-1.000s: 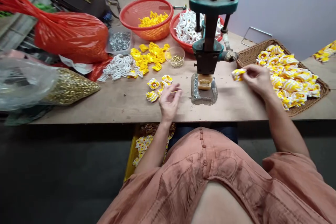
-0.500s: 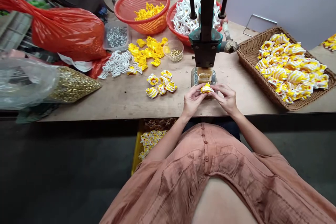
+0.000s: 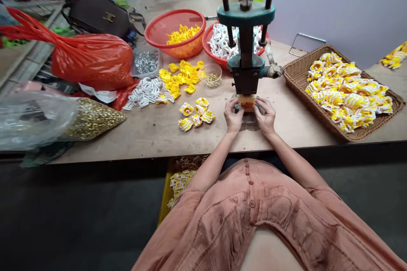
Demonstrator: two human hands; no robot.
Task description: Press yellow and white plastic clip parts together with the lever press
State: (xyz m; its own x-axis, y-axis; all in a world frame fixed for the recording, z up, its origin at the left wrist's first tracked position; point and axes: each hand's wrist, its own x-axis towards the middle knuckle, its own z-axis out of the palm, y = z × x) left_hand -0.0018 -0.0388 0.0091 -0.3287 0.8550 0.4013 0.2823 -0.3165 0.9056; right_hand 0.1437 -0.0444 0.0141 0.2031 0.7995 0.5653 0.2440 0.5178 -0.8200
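A green and black press [image 3: 247, 77] stands over the wooden table, its head low on a small block. Between the press head and its base, an orange-yellow piece [image 3: 247, 104] shows; its outline is partly hidden. My left hand [image 3: 233, 115] is at the left side of this spot, fingers curled and closed. On the right side my right hand [image 3: 264, 115] is curled in the same way. Whatever the fingertips hold is too small or hidden to make out. Several yellow-and-white striped pieces [image 3: 197, 113] lie on the table left of my left hand.
A wicker basket [image 3: 294, 77] of striped pieces sits right. Red baskets [image 3: 174, 46] of yellow and white parts stand behind. Left are loose parts, a small tub of rings [image 3: 212, 79], a red bag [image 3: 95, 59] and a bag of gold pieces [image 3: 95, 118].
Both hands have moved forward to the press, and the striped piece they held in front of it no longer shows between them. The press head has come down. The view has tilted up.
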